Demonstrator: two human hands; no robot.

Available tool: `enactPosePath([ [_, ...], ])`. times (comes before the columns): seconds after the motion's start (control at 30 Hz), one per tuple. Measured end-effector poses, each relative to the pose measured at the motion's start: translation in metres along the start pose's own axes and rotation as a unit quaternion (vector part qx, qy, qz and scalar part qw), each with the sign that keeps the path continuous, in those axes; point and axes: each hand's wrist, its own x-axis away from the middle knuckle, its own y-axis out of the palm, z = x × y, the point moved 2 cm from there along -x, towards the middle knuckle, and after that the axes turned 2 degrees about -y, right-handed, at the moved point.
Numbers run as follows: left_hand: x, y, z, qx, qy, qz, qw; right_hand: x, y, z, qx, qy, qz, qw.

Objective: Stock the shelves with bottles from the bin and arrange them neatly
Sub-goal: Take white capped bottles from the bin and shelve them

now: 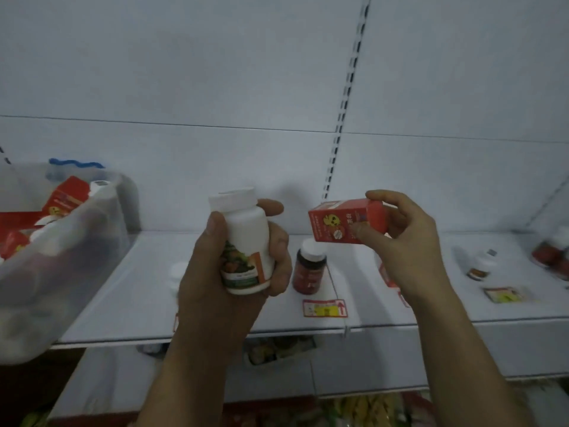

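Mid-stocking, judging by the loads: left hand (pixel 243 260) wrapped round a white bottle (pixel 244 245), right hand (pixel 397 238) pinching a red box (pixel 349 221), both held up above the shelf (pixel 215 291) and touching nothing on it. Bin (pixel 61 241) at far left, holding more stock. Next, probably: set each upright near the dark bottle (pixel 308 270), clear of it, labels forward.

Left hand (pixel 215 272), right hand (pixel 400 241) raised, gripping.
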Motion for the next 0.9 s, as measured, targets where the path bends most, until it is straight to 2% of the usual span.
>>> enactPosePath([
  [0.23, -0.028, 0.082, -0.108, 0.006, -0.060, 0.003, 0.998, 0.018, -0.141, 0.029, 0.017, 0.006, 0.038, 0.999],
  [0.37, -0.038, 0.110, -0.146, 0.018, -0.067, 0.015, 0.997, 0.007, -0.190, 0.039, 0.028, 0.015, 0.029, 0.999],
  [0.47, -0.043, 0.115, -0.164, 0.010, -0.075, 0.038, 0.996, -0.020, -0.208, 0.043, 0.065, 0.020, -0.030, 0.997],
  [0.57, -0.050, 0.108, -0.176, 0.000, -0.086, 0.063, 0.994, -0.059, -0.214, 0.048, 0.153, 0.000, -0.125, 0.980],
  [0.73, -0.070, 0.086, -0.189, 0.004, -0.104, 0.074, 0.992, -0.116, -0.210, 0.060, 0.295, -0.043, -0.267, 0.917],
  [0.9, -0.095, 0.074, -0.199, -0.006, -0.116, 0.050, 0.992, -0.144, -0.207, 0.080, 0.396, -0.069, -0.349, 0.846],
])
